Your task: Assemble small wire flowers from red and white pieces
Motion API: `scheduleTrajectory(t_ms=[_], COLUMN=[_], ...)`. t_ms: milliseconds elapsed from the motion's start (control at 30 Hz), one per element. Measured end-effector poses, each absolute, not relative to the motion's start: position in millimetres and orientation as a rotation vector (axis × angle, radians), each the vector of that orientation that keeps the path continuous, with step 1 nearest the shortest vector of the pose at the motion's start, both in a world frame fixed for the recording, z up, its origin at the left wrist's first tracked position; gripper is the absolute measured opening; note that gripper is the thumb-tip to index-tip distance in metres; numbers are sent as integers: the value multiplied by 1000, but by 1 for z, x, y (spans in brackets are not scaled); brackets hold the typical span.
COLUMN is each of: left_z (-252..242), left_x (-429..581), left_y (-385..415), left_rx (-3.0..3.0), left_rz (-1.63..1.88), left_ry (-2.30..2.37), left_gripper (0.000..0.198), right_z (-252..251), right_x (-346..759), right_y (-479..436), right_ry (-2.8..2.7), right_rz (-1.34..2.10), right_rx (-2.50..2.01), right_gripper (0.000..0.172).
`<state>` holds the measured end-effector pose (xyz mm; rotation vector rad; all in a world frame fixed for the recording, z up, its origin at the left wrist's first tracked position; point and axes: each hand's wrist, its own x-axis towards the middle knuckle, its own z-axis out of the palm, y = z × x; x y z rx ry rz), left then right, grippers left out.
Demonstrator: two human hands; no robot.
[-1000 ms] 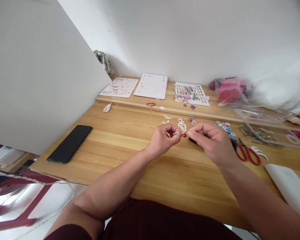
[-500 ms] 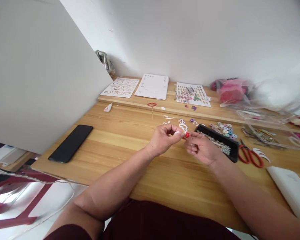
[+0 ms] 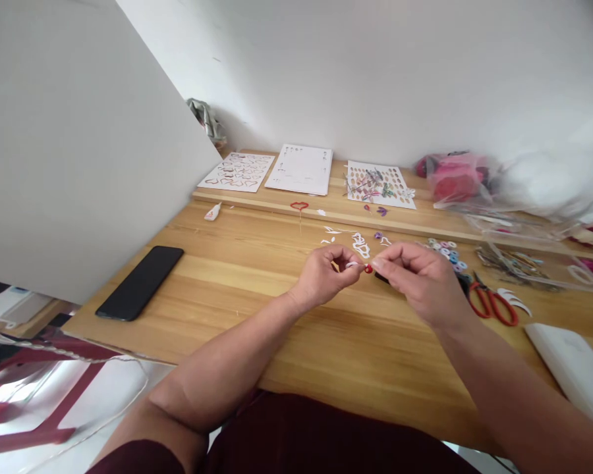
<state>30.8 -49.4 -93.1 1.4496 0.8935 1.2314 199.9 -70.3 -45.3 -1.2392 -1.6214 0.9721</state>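
Note:
My left hand (image 3: 329, 273) is closed in a pinch over the middle of the table. Between its thumb and forefinger is a thin white strip (image 3: 354, 264), and a small red piece (image 3: 368, 268) sticks out just past the fingertips. My right hand (image 3: 422, 280) is closed too, thumb against forefinger, right beside the red piece. Whatever its fingertips pinch is too small to make out. Under the right hand, a black tray (image 3: 383, 277) is mostly hidden. White cut-out shapes (image 3: 360, 245) and a small purple piece (image 3: 378, 235) lie beyond the hands.
To the left lie a black phone (image 3: 141, 283) and a small white glue bottle (image 3: 212, 212). A red wire outline (image 3: 299, 206) lies near the raised shelf (image 3: 257, 203). At right are red-handled scissors (image 3: 493, 304), thread spools (image 3: 447, 251), a clear box (image 3: 548, 263) and a white case (image 3: 570, 365).
My right hand has risen and turned, its back now more toward me, and covers most of the black tray. My left hand stays in place with the red piece at its fingertips.

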Motion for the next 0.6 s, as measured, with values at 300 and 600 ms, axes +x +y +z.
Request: scheduleTrajectory(t_ms=[300, 600], left_z=[-93, -90], left_x=[31, 29], left_y=[-48, -49], left_rx=[1291, 1256], left_rz=[1192, 1148], left_ry=[735, 700], left_gripper=[32, 34], right_z=[-67, -78], right_x=[208, 207], right_y=[-41, -46], right_ry=[-1187, -1011], right_rz=[1498, 1691], right_rx=[-1189, -1130], right_gripper=[34, 32])
